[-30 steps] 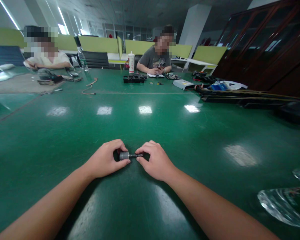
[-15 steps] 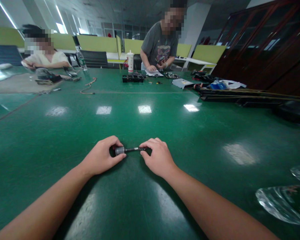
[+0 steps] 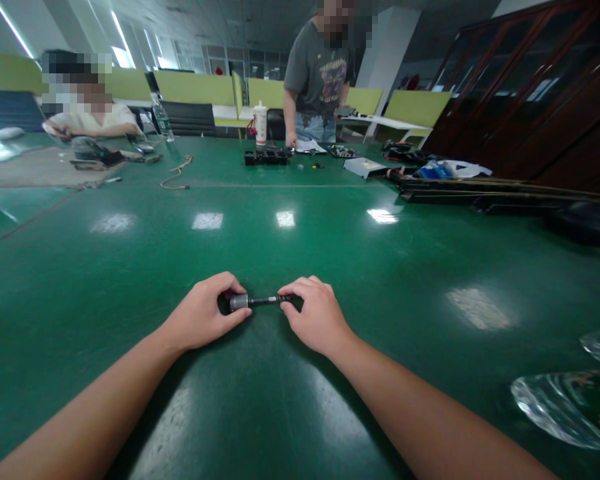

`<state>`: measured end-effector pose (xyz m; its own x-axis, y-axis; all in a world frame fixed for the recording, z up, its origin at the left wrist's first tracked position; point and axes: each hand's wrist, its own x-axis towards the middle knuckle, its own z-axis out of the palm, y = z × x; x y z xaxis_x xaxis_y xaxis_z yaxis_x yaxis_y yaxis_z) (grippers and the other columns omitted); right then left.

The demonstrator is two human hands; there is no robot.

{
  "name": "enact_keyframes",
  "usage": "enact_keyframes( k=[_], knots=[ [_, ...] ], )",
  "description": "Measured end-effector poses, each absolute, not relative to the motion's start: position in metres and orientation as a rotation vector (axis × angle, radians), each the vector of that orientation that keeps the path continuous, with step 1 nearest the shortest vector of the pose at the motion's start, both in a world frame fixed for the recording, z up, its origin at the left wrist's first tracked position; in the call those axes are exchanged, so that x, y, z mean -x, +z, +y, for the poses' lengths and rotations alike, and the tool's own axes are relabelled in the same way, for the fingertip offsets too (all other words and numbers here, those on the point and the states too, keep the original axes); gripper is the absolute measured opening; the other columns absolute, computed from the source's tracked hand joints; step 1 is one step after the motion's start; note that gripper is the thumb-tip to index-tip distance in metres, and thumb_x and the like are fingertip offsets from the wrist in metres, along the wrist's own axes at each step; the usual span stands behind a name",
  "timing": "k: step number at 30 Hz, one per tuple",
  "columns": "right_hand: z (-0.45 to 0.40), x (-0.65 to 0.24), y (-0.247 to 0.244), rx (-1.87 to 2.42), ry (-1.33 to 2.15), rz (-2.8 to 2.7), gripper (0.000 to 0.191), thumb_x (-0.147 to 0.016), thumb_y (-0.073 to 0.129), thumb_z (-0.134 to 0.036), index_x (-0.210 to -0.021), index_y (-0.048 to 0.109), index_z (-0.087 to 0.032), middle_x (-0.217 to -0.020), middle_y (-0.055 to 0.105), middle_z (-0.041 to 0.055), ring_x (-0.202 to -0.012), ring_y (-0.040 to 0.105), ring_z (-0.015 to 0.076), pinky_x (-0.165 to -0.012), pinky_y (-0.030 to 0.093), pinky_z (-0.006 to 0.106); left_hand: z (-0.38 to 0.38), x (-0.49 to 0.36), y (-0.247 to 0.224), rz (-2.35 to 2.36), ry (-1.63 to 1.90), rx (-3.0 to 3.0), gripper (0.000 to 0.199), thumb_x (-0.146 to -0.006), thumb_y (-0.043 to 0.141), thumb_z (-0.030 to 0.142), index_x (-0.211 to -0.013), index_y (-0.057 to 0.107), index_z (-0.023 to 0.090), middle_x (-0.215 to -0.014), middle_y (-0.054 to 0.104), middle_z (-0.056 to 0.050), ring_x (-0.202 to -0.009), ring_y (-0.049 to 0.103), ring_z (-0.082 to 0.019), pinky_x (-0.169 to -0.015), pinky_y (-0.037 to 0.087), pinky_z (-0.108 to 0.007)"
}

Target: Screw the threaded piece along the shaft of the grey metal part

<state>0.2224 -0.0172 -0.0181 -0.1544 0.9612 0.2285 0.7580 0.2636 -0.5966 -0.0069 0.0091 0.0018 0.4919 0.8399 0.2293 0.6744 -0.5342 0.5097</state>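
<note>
A slim dark metal rod (image 3: 264, 301) lies level between my two hands, just over the green table (image 3: 260, 240). At its left end is a grey metal cylinder (image 3: 239, 303), pinched between the thumb and fingers of my left hand (image 3: 207, 310). The rod's right end has a black ridged or coiled part (image 3: 283, 299), which my right hand (image 3: 316, 313) holds between thumb and fingertips. The far right end of the rod is hidden behind my right hand.
Plastic bottles (image 3: 570, 407) lie at the right edge. Across the table are a black device (image 3: 267, 157), a white tumbler (image 3: 261, 125), a cord (image 3: 177, 175) and long black parts (image 3: 455, 192). One person (image 3: 317, 80) stands behind; another (image 3: 97, 119) sits at the left.
The standing person has straightened up and shifted, with one hand still at the papers on the table. My hands and the rod have hardly moved.
</note>
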Motion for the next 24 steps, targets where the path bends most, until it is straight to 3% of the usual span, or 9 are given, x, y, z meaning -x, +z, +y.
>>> enact_keyframes(
  k=[8, 15, 24],
  knots=[
    [-0.017, -0.221, -0.017, 1.531, 0.490, -1.962, 0.018, -0.082, 0.069, -0.017, -0.096, 0.074, -0.027, -0.096, 0.073, 0.0008, -0.098, 0.058, 0.0210, -0.088, 0.038, 0.039, 0.010, 0.008, 0.001, 1.239, 0.672, -2.402, 0.020, -0.080, 0.068, 0.035, -0.088, 0.062, 0.018, -0.086, 0.066, -0.003, -0.078, 0.062, -0.019, -0.071, 0.049, -0.031],
    [-0.021, -0.216, -0.010, 1.382, 0.736, -1.961, 0.036, -0.074, 0.077, -0.012, -0.106, 0.072, -0.028, -0.090, 0.076, -0.0009, -0.091, 0.064, 0.0187, -0.087, 0.043, 0.035, 0.003, -0.001, 0.002, 1.071, 0.582, -2.399, 0.022, -0.078, 0.074, 0.035, -0.089, 0.065, 0.019, -0.088, 0.067, -0.003, -0.080, 0.063, -0.018, -0.072, 0.048, -0.028],
    [-0.020, -0.216, -0.012, 1.361, 0.739, -1.974, 0.020, -0.076, 0.076, -0.013, -0.092, 0.073, -0.024, -0.087, 0.073, -0.0001, -0.087, 0.064, 0.0166, -0.082, 0.044, 0.032, 0.003, 0.000, 0.001, 1.104, 0.555, -2.352, 0.024, -0.075, 0.076, 0.034, -0.088, 0.064, 0.019, -0.087, 0.066, -0.002, -0.079, 0.062, -0.018, -0.071, 0.047, -0.028]
  ],
)
